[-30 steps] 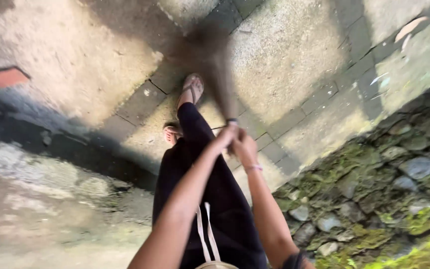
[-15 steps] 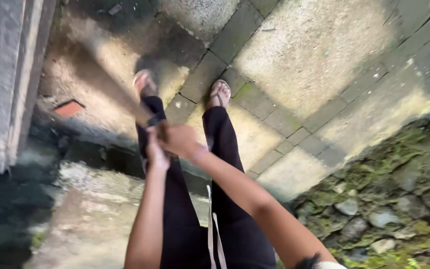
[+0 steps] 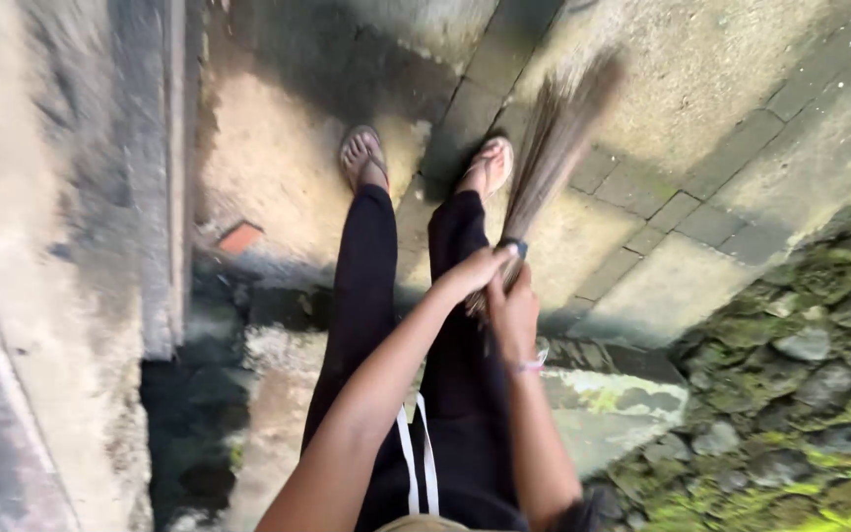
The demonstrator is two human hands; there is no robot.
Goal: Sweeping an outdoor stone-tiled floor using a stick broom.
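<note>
Both of my hands grip the bound end of a stick broom [image 3: 554,148]. My left hand [image 3: 470,274] is closed around the bundle just under its dark band. My right hand [image 3: 512,313], with a thin bracelet at the wrist, holds the bundle right below it. The brown bristles fan up and to the right over the grey paving [image 3: 701,89], blurred with motion. My legs in black trousers and my sandalled feet [image 3: 361,156] stand on the stone slabs.
A mossy rubble stone wall [image 3: 790,374] rises at the right. A dark wet drain gap [image 3: 194,424] runs along a concrete wall [image 3: 61,197] at the left. A small red tile [image 3: 240,236] lies near the drain. A concrete slab [image 3: 613,404] bridges the gap.
The broom has swung from my left side across to the right of my feet, with both hands moving right. The view has shifted, showing more of the left wall.
</note>
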